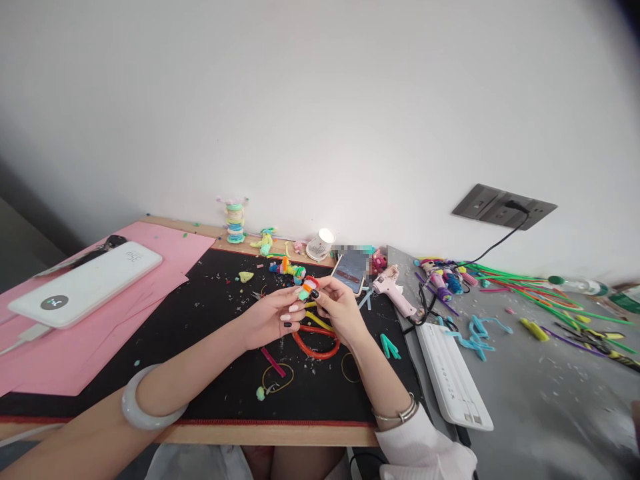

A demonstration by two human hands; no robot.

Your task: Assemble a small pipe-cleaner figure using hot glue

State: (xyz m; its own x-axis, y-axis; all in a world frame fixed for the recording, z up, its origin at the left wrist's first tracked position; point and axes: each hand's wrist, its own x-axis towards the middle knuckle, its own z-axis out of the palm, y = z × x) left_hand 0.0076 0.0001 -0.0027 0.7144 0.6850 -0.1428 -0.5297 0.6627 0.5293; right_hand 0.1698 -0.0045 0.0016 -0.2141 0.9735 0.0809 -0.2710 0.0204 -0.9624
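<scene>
My left hand (273, 316) and my right hand (340, 308) meet over the black mat (200, 360), both pinching a small pipe-cleaner figure (309, 288) of red, white, orange and green coils. The fingers of both hands are closed around it. Just below the hands lie a red pipe-cleaner loop (316, 350) and a yellow piece (318, 321). A pink strip and a thin yellow ring (277, 375) sit nearer to me on the mat.
A white power bank (85, 283) lies on pink paper (65, 347) at left. A pink glue gun (395, 291), phone (351, 269), white keyboard (453, 377) and loose pipe cleaners (540, 300) are to the right. Finished coiled figures (235, 222) stand by the wall.
</scene>
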